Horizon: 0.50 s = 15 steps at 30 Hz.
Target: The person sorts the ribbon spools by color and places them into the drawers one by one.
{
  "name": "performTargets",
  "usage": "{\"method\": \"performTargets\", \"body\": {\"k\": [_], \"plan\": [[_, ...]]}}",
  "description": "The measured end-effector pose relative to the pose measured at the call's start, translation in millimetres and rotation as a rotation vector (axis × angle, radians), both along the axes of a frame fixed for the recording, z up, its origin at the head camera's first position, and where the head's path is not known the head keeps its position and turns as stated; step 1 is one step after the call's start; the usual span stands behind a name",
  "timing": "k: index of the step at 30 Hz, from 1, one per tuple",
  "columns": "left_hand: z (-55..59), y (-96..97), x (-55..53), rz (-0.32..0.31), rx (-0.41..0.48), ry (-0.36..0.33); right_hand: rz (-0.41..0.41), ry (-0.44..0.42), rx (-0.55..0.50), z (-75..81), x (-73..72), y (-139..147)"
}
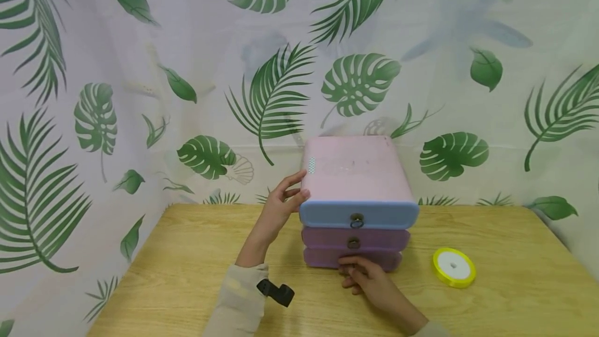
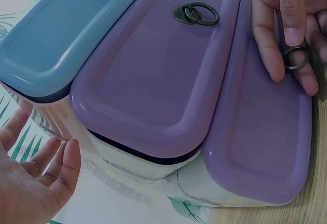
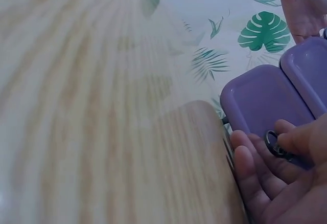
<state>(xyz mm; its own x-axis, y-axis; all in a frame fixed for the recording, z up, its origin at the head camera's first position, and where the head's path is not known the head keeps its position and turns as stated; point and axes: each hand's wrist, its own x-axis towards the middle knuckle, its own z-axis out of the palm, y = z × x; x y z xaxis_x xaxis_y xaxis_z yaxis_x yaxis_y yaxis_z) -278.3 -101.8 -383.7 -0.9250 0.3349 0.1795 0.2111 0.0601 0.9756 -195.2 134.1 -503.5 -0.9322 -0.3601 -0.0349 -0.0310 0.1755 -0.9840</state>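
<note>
A small chest of drawers (image 1: 353, 176) with a pink top stands on the table, its blue top drawer (image 1: 325, 215) above a purple middle drawer (image 1: 325, 238) and a purple bottom drawer (image 1: 320, 257). My left hand (image 1: 277, 209) is at the chest's upper left side, fingers spread and fingertips at the edge. Low at the front, my right hand (image 1: 374, 285) pinches the ring pull (image 2: 307, 60) of the bottom drawer between thumb and fingers. In the right wrist view the thumb lies on that ring. All three drawers look closed.
A yellow-rimmed spool (image 1: 438, 269) with a white face lies flat on the wooden table (image 1: 187, 274), right of the chest. Behind stands a leaf-patterned cloth (image 1: 196, 56). A black strap (image 1: 279, 293) sits on the left wrist.
</note>
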Motion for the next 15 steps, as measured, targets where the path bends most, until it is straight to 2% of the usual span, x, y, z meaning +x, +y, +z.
{"method": "performTargets", "body": {"k": [9, 15], "plan": [[-0.7, -1.5, -0.6, -0.01, 0.0, -0.004, -0.07, -0.02, -0.008, -6.1, -2.0, -3.8], [-0.4, -1.6, -0.1, -0.011, -0.001, 0.002, -0.109, -0.013, 0.035, -4.9, -0.1, -6.4]]}}
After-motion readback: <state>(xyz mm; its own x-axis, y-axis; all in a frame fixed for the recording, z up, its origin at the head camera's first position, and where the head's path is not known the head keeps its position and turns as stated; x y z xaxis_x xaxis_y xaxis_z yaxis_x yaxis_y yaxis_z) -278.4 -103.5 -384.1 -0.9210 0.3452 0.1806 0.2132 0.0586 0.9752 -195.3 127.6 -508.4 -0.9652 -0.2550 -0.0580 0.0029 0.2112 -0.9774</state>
